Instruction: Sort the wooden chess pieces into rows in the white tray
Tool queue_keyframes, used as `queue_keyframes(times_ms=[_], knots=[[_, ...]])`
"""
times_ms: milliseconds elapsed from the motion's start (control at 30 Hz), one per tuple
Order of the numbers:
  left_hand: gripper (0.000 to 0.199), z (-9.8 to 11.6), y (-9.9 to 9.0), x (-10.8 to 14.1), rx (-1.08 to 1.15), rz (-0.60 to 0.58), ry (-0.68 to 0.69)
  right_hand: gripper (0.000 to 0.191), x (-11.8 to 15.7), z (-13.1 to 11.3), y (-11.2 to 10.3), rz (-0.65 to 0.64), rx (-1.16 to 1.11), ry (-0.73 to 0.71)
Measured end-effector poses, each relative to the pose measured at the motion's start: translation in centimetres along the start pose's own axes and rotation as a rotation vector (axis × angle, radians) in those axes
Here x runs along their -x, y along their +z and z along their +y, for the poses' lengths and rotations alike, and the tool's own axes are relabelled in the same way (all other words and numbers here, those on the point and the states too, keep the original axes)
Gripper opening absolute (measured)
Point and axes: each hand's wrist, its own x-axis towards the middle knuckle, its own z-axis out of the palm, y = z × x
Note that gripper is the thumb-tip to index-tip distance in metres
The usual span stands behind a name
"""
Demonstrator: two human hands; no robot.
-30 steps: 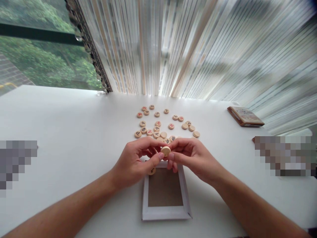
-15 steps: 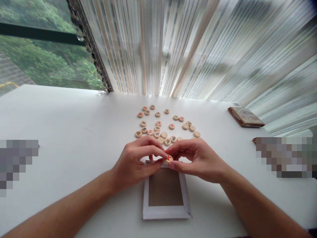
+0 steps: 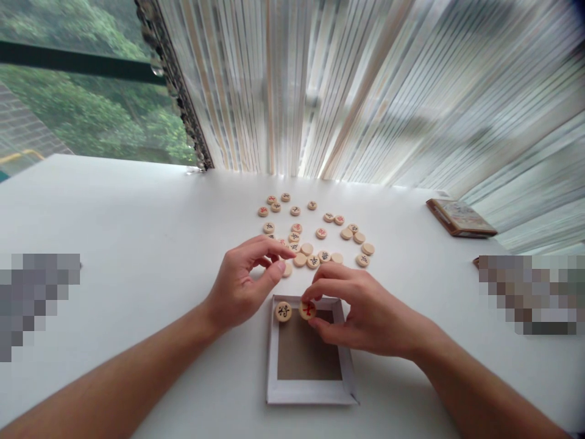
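My right hand (image 3: 361,308) pinches a round wooden Chinese chess piece with a red character (image 3: 308,310) between thumb and fingers, over the far part of a shallow white box tray (image 3: 304,392). A piece with a black character (image 3: 283,311) lies in the tray's far left corner, face up. My left hand (image 3: 249,277) is held left of and above the tray, empty, with thumb and fingers apart. Its fingertips are close to a blank-faced piece (image 3: 286,269) and partly cover the loose pieces behind.
Many loose chess pieces (image 3: 321,233) lie scattered beyond the tray, some with red or black characters, some blank side up. A flat brown box (image 3: 461,217) sits at the back right. Blurred-out objects flank both sides. A string curtain (image 3: 292,91) hangs behind the white table (image 3: 173,244).
Both hands were together at the red-character piece; the left hand has let go and moved up and left. My right hand has lowered the piece toward the tray. The black-character piece has come into view.
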Motion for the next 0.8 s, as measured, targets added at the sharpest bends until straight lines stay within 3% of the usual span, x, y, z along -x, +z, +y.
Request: queue_keyframes(times_ms=[367, 800], knots=[[0.016, 0.16, 0.18, -0.01, -0.001, -0.025, 0.016, 0.018, -0.43, -0.11, 0.66, -0.112, 0.083, -0.025], [0.016, 0.34, 0.08, 0.07, -0.007, -0.033, 0.028, 0.007, -0.26, 0.14, 0.67, -0.08, 0.121, -0.018]])
